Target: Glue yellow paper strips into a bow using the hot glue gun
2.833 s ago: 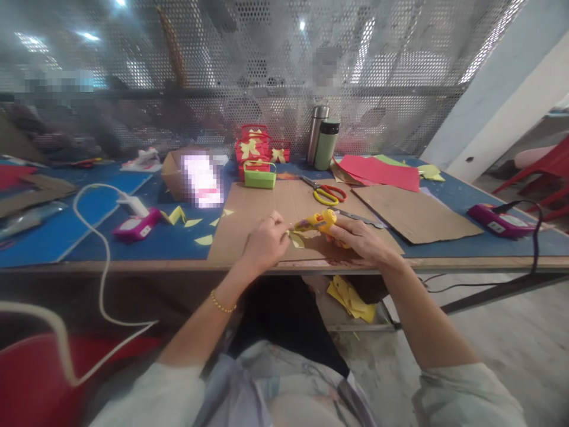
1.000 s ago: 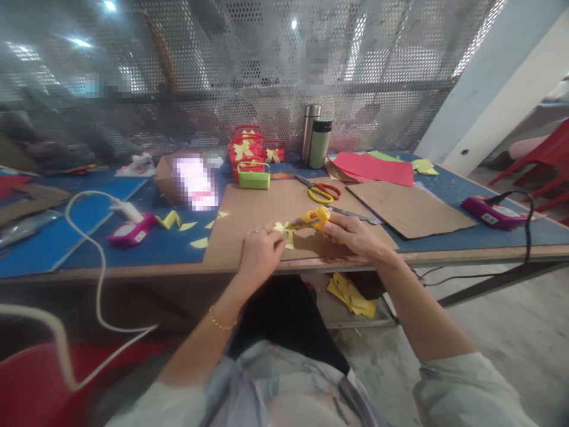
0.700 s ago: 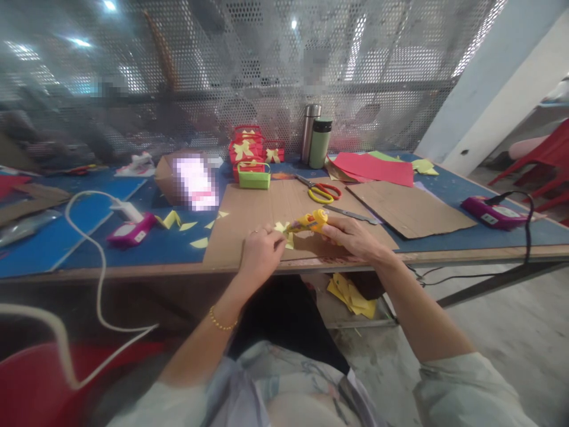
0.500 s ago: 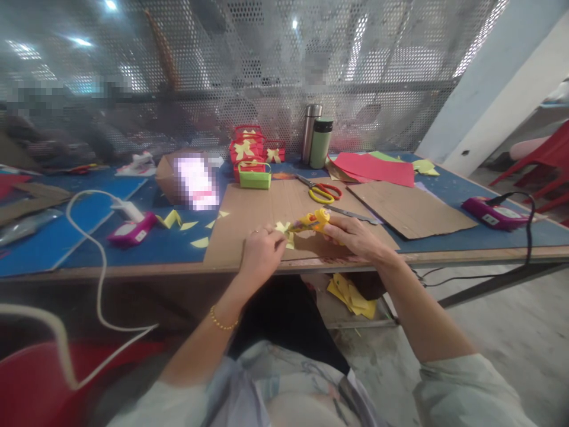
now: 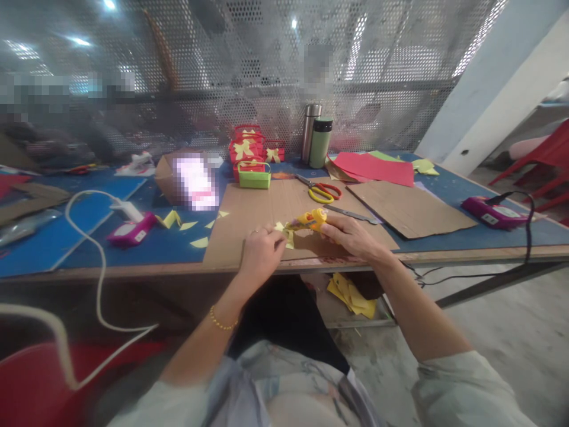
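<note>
My right hand [image 5: 349, 235] is wrapped round a yellow glue gun [image 5: 313, 220], whose nozzle points left. At the nozzle is a pale yellow paper bow [image 5: 290, 240], pinched by the fingertips of my left hand [image 5: 263, 249]; those fingers and the nozzle cover part of it. Both hands are just above a brown cardboard sheet [image 5: 231, 240] at the table's front edge. Behind them lie scissors [image 5: 325, 193] with red and yellow handles and a grey metal blade [image 5: 351, 214]. A small green paper basket [image 5: 255, 178] stands at the sheet's far edge.
Red paper baskets [image 5: 245, 148] with yellow bows and two bottles [image 5: 320, 142] stand at the back. Right are red paper [image 5: 377, 168], another cardboard piece [image 5: 413, 207] and a purple power socket [image 5: 495, 212]. Left are a second purple socket [image 5: 132, 230], yellow scraps [image 5: 200, 242] and a lit phone [image 5: 196, 181].
The glue gun and my right hand have shifted very slightly left. My left hand stays in place with the bow.
</note>
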Demonstrator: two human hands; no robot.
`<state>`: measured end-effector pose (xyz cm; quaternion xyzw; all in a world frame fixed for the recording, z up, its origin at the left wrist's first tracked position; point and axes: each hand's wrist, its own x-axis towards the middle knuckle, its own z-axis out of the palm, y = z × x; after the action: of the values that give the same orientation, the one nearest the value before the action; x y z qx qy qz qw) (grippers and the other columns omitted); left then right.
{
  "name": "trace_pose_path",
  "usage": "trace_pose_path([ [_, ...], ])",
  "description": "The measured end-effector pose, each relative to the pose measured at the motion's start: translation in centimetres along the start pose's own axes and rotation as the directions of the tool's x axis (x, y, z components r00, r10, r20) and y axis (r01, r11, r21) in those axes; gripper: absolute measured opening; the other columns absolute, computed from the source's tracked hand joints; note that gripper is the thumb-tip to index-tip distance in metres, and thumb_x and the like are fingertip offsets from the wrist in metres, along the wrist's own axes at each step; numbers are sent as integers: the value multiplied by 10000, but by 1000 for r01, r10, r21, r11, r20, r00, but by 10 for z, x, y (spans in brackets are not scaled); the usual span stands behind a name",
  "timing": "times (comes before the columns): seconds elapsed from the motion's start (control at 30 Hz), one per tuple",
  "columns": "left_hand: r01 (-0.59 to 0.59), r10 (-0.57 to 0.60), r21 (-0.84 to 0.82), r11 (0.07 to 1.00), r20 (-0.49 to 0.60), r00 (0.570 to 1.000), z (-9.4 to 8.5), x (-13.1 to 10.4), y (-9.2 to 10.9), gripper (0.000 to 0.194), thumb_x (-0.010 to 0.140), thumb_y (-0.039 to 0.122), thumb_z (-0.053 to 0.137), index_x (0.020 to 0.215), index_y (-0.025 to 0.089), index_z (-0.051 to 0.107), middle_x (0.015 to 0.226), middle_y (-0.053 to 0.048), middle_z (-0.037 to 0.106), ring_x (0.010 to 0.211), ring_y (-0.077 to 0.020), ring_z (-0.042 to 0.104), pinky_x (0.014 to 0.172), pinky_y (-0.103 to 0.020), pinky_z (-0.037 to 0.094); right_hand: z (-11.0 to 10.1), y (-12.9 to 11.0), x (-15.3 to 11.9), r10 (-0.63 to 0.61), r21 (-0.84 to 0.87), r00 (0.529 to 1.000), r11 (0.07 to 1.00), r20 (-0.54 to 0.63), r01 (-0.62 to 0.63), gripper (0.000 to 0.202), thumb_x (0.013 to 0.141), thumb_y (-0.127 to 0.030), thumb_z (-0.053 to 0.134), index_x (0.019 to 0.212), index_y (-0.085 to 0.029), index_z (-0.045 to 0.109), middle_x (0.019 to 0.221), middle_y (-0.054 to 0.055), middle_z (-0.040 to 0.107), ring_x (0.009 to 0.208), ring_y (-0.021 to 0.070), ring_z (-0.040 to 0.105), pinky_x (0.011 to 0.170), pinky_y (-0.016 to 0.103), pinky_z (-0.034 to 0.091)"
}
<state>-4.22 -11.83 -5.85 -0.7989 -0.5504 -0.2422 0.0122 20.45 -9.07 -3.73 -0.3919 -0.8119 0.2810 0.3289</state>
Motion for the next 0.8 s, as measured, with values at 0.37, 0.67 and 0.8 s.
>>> trace_pose_path([
  [0.37, 15, -15, -28, 999, 4, 1000, -1, 1, 0, 198, 991, 238, 615, 857, 193, 754, 944, -77, 703, 937, -235, 610, 812, -356, 405, -9, -5, -8, 25, -15, 999, 1000, 25, -25, 611, 987, -726, 431, 841, -178, 659, 710, 25, 591, 652, 160, 507, 611, 289, 366],
  [0.67, 21, -21, -16, 1000, 24, 999, -2, 1, 3, 203, 991, 235, 607, 862, 192, 758, 939, -79, 709, 949, -246, 621, 828, -371, 427, -10, -5, -7, 34, -37, 999, 999, 3, -33, 600, 982, -731, 441, 862, -181, 651, 702, 11, 551, 643, 155, 479, 601, 287, 345],
  [0.8, 44, -41, -52, 998, 51, 998, -4, 5, 1, 186, 981, 213, 612, 867, 187, 757, 941, -78, 711, 950, -237, 633, 851, -368, 451, -9, -6, -7, 46, -21, 999, 999, 23, -46, 615, 980, -741, 430, 836, -181, 639, 712, 25, 574, 657, 166, 511, 616, 296, 359],
])
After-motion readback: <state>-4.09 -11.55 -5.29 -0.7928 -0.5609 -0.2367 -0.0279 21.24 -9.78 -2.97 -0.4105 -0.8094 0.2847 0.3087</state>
